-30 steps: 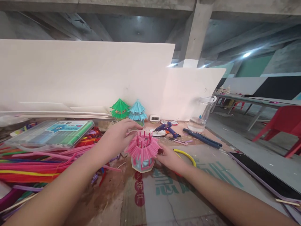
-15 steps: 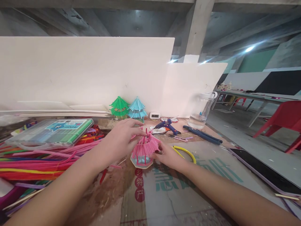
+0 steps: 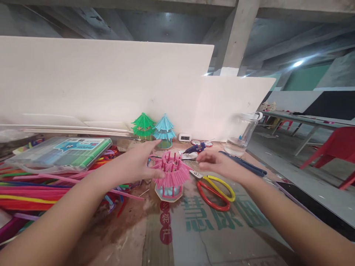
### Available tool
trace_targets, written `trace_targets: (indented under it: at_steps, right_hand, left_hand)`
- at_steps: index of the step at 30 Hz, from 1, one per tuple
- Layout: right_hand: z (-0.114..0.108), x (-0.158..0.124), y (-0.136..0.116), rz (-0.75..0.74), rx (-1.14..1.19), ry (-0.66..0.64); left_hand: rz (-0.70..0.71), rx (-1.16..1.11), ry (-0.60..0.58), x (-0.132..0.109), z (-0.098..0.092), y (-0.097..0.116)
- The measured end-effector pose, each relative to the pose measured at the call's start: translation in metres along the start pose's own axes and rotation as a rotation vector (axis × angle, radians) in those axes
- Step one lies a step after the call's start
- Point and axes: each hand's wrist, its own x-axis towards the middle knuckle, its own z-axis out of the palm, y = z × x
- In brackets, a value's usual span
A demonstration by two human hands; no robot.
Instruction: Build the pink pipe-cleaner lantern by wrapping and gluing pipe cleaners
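Note:
A pink pavilion model [image 3: 172, 177] made of pipe cleaners stands upright on a pale octagonal base, with several bare posts rising above its fringed roof. My left hand [image 3: 133, 164] is at its left side, thumb and fingers apart; the thumb tip overlaps the roof edge, and I cannot tell if it touches. My right hand [image 3: 219, 164] hovers to the right of the model, fingers loosely curled and apart, nothing seen in them. Just beyond its fingertips lies a blue glue gun [image 3: 198, 147]. Below this hand, scissors [image 3: 213, 192] with red and yellow handles rest on the board.
Green [image 3: 143, 126] and light-blue [image 3: 164, 129] pavilion models stand at the back, beside a small white clock [image 3: 184, 137]. Pipe cleaners [image 3: 36, 195] and a plastic case [image 3: 63, 153] fill the left. A water jug [image 3: 238, 138], dark-blue tool [image 3: 246, 164] and phone [image 3: 313, 207] are at right.
Both hands have come away from the pink model, the left to its left, the right up and rightward toward the glue gun. The scissors, mostly covered before, now show.

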Motion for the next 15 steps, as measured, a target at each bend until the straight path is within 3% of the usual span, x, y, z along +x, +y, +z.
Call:
trace_targets:
  at_steps: [2, 4, 7, 9, 13, 15]
  right_hand:
    - [-0.01, -0.001, -0.02, -0.084, -0.093, 0.106]
    - [-0.008, -0.003, -0.042, -0.194, -0.225, 0.124]
    - [0.007, -0.003, -0.068, -0.36, -0.436, 0.039]
    - [0.018, 0.0, -0.075, -0.419, -0.505, 0.003]
    - [0.034, 0.01, -0.07, -0.438, -0.534, -0.018]
    - [0.039, 0.013, -0.066, -0.423, -0.518, -0.027]
  left_hand:
    - [-0.091, -0.071, -0.176, 0.002, 0.003, -0.013]
    - [-0.103, -0.155, -0.232, 0.003, 0.007, -0.026]
    - [-0.01, -0.319, -0.17, 0.0, 0.014, -0.044]
    - [0.025, -0.434, -0.19, -0.006, 0.023, -0.049]
    - [0.079, -0.676, -0.241, -0.018, 0.054, -0.043]
    - [0.163, -0.777, -0.161, -0.02, 0.075, -0.037]
